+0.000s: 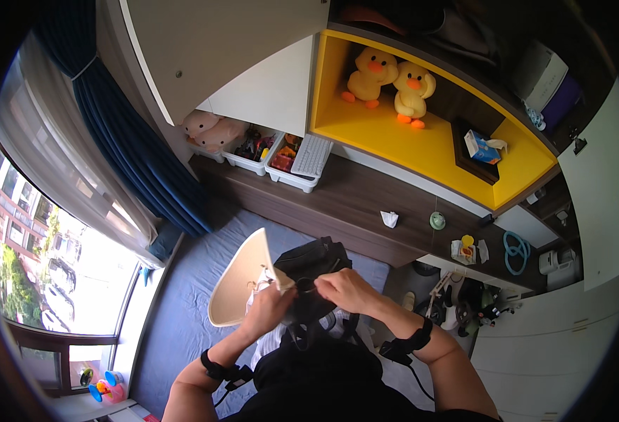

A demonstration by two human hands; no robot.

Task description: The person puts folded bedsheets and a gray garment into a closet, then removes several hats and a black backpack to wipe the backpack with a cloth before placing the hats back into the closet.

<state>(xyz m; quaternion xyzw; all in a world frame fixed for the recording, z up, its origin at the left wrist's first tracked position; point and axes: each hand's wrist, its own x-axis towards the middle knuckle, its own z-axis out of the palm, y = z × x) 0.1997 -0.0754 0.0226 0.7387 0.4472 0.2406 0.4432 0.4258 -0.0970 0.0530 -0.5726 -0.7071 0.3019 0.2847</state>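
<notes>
My left hand (268, 311) is closed on the edge of a beige wide-brimmed sun hat (239, 274), which is folded and tilted to the left above the bed. Right beside it, my right hand (347, 290) has its fingers curled over a black fabric bag (314, 258) in front of me. A dark loop, perhaps a strap, shows between both hands; whether the right fingers grip it cannot be made out. White patterned cloth hangs by the hat near the left hand.
A blue sheet covers the bed (182, 311). Beyond it runs a dark wooden ledge (351, 195) with white bins (293, 179), crumpled tissue (389, 219) and a blue coiled ring (516, 253). Two plush ducks (414, 95) sit in a yellow shelf (372, 137). A window lies left.
</notes>
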